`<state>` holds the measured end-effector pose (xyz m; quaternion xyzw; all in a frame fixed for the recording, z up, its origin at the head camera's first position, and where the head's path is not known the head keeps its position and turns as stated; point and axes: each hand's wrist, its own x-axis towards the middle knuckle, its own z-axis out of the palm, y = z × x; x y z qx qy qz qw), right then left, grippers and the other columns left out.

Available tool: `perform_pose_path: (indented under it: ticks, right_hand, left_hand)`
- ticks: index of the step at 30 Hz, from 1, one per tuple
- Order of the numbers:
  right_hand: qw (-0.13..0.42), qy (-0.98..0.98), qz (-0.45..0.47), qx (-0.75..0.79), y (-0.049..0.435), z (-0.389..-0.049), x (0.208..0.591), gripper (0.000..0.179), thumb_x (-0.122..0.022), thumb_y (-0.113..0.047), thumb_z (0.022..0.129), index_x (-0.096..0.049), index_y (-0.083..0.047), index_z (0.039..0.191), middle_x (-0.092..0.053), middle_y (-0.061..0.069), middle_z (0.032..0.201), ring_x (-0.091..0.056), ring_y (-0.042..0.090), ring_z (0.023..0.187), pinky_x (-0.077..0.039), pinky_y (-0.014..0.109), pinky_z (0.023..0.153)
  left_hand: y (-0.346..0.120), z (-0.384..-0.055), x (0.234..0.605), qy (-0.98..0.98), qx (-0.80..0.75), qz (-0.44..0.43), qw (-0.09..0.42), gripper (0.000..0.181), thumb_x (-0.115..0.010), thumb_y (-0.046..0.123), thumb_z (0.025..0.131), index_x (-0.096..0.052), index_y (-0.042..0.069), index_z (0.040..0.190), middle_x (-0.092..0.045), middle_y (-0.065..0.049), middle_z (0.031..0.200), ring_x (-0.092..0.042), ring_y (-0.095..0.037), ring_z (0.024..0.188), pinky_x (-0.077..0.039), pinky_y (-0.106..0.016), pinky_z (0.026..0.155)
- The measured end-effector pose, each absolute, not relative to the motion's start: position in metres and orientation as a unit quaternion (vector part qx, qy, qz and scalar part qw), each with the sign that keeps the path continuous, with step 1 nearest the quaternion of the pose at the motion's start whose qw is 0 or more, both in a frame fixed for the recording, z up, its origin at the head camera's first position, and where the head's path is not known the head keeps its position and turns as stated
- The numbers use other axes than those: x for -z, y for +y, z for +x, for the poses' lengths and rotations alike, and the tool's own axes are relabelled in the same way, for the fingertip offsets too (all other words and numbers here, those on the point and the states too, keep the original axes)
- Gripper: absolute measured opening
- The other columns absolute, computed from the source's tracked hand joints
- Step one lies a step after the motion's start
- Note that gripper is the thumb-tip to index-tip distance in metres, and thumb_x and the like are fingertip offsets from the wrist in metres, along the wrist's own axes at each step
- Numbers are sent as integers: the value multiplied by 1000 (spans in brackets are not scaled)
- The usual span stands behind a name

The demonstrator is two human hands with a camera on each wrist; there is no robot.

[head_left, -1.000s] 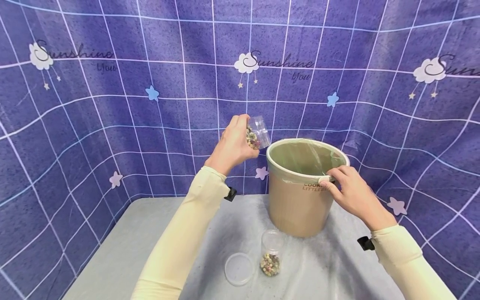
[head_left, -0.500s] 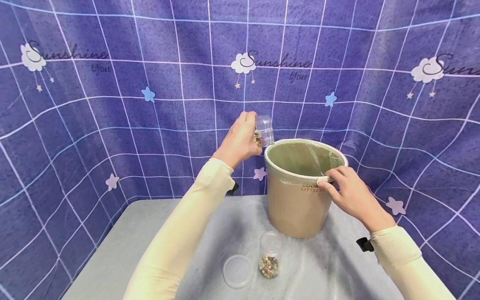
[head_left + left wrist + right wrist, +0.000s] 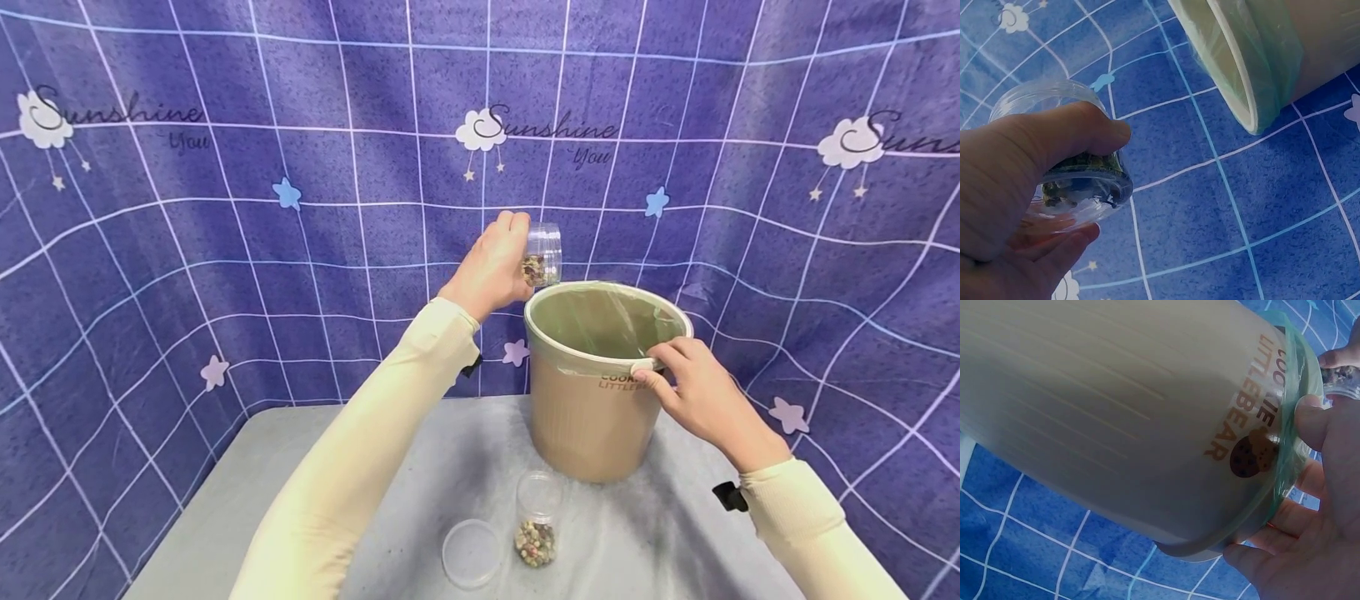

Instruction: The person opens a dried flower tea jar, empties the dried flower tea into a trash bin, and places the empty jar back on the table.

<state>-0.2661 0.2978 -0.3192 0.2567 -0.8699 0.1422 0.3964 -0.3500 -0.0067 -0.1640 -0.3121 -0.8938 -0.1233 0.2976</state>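
A clear plastic jar [image 3: 546, 252] with a small heap of dried, multicoloured bits lies tipped on its side in my left hand [image 3: 495, 262]. The thumb and fingers wrap round it in the left wrist view, and its mouth points toward the beige trash bin [image 3: 585, 425]. Jar and hand are just beyond the bin's left rim. A thin green bin liner [image 3: 1290, 412] is folded over that rim. My right hand [image 3: 701, 387] grips the bin's near right rim, thumb outside and fingers over the edge; in the right wrist view the thumb presses the liner.
On the grey table [image 3: 300, 483], in front of the bin, stands a second clear jar [image 3: 536, 521], partly filled with similar bits. A round translucent lid [image 3: 472, 553] lies flat to its left. A blue-purple gridded curtain [image 3: 360, 208] hangs behind and at both sides.
My left hand has moved right and slightly up with the jar, bringing it closer over the bin's left rim. The right hand stays on the rim. The view has shifted slightly.
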Motion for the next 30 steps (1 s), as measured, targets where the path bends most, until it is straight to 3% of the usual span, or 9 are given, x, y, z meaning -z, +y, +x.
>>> perform_pose_path:
  ticks: [11, 20, 30]
  right_hand:
    - [394, -871, 255, -145, 298, -264, 318, 22, -79, -20, 88, -68, -5, 99, -63, 15, 98, -57, 39, 98, -45, 55, 85]
    - [394, -870, 259, -147, 296, -265, 319, 22, -79, -20, 88, -68, -4, 99, -63, 15, 99, -57, 40, 99, -45, 56, 86]
    - [402, -864, 264, -148, 297, -266, 319, 25, -81, -16, 85, -68, -2, 101, -64, 16, 99, -57, 42, 100, -44, 56, 88]
  left_hand:
    - [13, -362, 169, -896, 77, -330, 286, 86, -96, 15, 62, -47, 0, 132, -54, -15, 122, -59, -35, 111, -49, -41, 104]
    - [18, -368, 187, -896, 34, -349, 271, 72, -83, 3, 68, -47, 0, 130, -53, -14, 117, -59, -33, 106, -54, -39, 95]
    - [26, -373, 204, -894, 5, -361, 266, 62, -78, -2, 71, -48, 2, 126, -53, -11, 116, -59, -32, 107, -52, -39, 96]
